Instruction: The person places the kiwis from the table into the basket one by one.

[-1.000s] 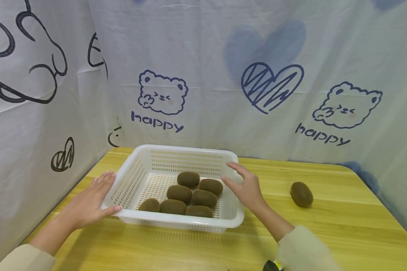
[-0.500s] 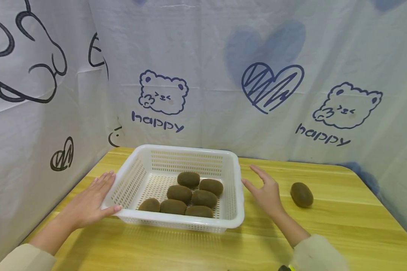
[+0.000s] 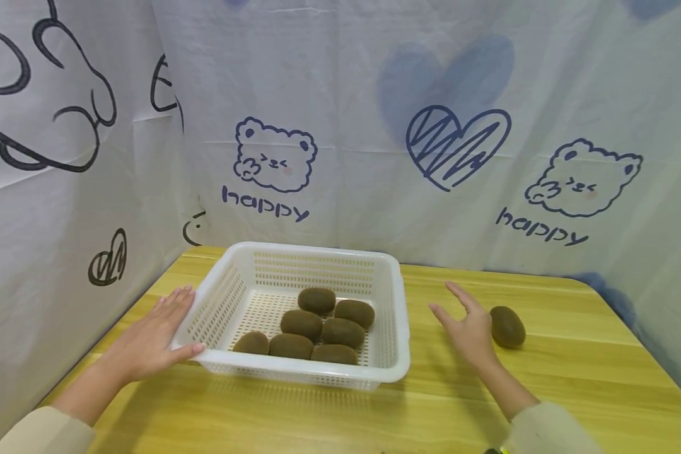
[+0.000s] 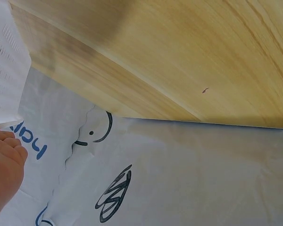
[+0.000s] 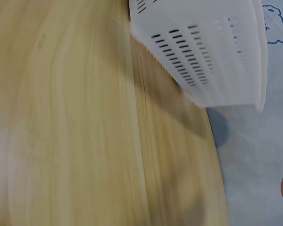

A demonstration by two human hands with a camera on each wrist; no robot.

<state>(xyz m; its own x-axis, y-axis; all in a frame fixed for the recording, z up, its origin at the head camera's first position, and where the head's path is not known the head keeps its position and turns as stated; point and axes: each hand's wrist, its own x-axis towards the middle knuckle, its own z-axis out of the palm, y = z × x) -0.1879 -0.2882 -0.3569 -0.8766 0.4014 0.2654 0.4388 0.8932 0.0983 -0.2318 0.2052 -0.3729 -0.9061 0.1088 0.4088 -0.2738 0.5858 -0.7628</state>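
A white plastic basket (image 3: 400,315) with slotted walls stands on the table and holds several brown kiwis (image 3: 343,332). My left hand (image 3: 147,340) rests against the basket's left side, fingers straight, thumb on the rim at the near corner; in the left wrist view part of this hand (image 4: 7,165) shows below the basket's edge (image 4: 9,70). To the right of the basket, my right hand (image 3: 470,328) is above the table with nothing in it, thumb and forefinger spread. Just beyond it lies a single kiwi (image 3: 509,327), its left end partly hidden by the hand.
The wooden table (image 3: 590,372) has a rounded far right corner. White cloth (image 3: 363,189) with printed drawings hangs behind the table and along its left side. A small dark and yellow thing (image 3: 495,451) shows at the bottom edge by the right sleeve.
My right hand has come out from over the basket's right side and moved right to beside the lone kiwi. The left hand, basket and kiwis stay in place.
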